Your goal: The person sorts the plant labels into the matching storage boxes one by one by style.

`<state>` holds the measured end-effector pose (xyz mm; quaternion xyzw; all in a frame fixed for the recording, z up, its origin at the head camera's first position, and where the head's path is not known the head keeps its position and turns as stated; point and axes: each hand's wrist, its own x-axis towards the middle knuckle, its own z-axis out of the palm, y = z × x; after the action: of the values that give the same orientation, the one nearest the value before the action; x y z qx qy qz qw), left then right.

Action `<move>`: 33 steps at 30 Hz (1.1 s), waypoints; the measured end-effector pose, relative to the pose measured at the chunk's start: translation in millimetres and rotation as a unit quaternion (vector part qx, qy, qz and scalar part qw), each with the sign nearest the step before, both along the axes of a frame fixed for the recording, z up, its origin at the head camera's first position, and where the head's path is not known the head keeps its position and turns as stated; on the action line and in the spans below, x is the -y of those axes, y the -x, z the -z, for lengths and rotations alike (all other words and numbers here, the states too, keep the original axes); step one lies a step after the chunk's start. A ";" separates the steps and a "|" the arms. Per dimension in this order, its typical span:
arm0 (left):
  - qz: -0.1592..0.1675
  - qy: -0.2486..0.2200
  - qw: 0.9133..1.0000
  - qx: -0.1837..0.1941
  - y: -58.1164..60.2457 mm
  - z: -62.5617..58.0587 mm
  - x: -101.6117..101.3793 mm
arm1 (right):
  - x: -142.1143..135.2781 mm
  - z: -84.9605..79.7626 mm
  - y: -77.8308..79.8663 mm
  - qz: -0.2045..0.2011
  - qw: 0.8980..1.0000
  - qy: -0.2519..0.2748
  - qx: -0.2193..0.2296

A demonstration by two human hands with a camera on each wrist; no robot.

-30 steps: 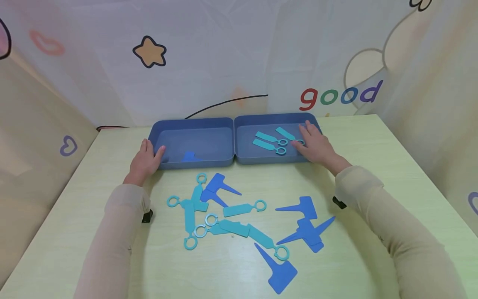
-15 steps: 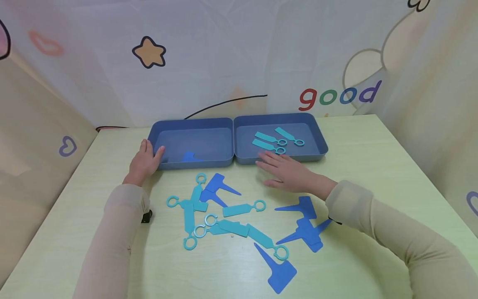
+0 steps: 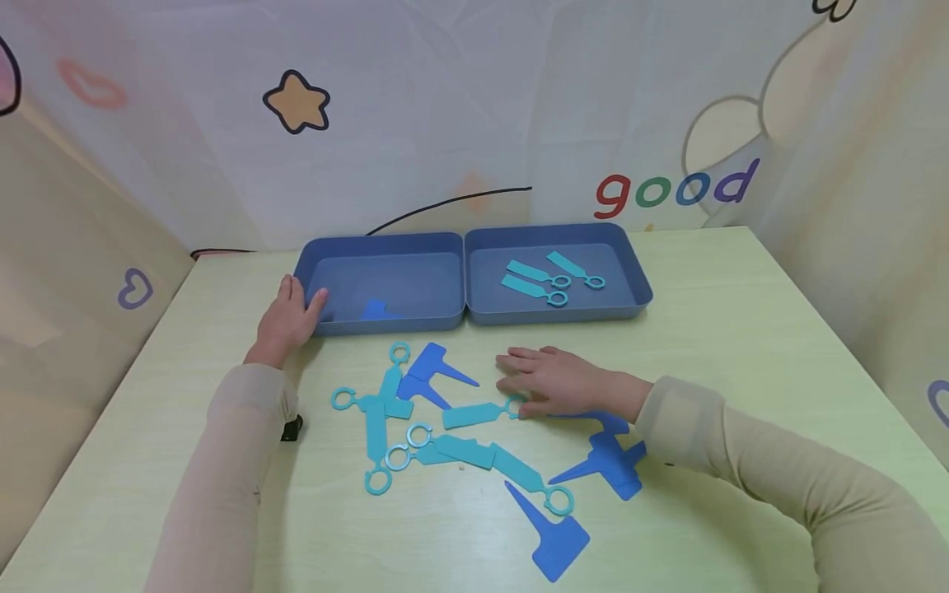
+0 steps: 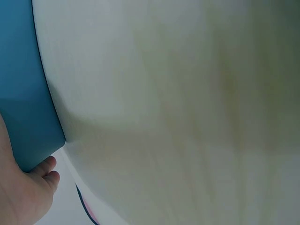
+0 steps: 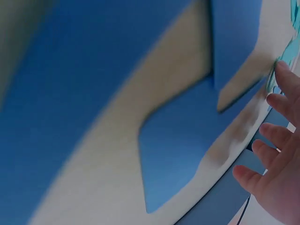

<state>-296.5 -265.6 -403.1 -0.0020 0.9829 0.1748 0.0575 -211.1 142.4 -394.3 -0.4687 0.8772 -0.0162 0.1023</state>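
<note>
My left hand [image 3: 285, 325] holds the left front corner of the left blue-grey tray [image 3: 389, 324], thumb over the rim and fingers along the outer side. In the left wrist view, fingertips [image 4: 50, 165] curl past the tray's corner. My right hand [image 3: 559, 380], fingers spread, hovers low over the table, thumb at the ring of a teal ring-ended plant tag [image 3: 472, 416]. Under its wrist lie blue T-shaped plant labels [image 3: 610, 457], partly hidden; the right wrist view shows one blue label [image 5: 173, 140] close up.
The right tray [image 3: 559, 316] contains 3 teal tags [image 3: 567, 264]; one blue label [image 3: 376, 310] lies in the left tray. More teal tags [image 3: 376, 428] and blue labels [image 3: 559, 548] are scattered and overlapping across the table [image 3: 356, 543]. A printed curtain [image 3: 415, 123] hangs behind the trays.
My right hand has left the right tray, moving toward me and left, down to the teal tag's ring. My left hand has stayed at the left tray's corner.
</note>
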 end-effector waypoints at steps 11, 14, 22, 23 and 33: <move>0.003 0.002 1.000 0.000 -0.7 -0.9 -0.3 | 3.1 4.5 -4.5 -0.011 0.998 0.057 -0.014; 0.003 0.003 1.000 0.000 -0.7 -0.7 -0.4 | 4.0 4.9 -5.3 -0.008 0.997 0.069 -0.019; 0.006 0.003 1.000 -0.001 -1.5 -1.5 -1.0 | 8.5 3.8 -7.5 0.023 0.997 0.069 -0.014; 0.006 0.003 1.000 -0.001 -1.4 -1.4 -1.1 | 9.4 3.3 -7.5 0.032 0.997 0.065 -0.006; 0.006 -0.001 1.000 0.000 -1.4 -1.6 -0.8 | 17.0 -7.7 5.1 0.111 0.970 0.047 0.212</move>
<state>-295.1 -264.8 -401.5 0.0041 0.9827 0.1755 0.0583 -216.1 125.4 -386.6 -0.3586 0.8804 -0.1678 0.2610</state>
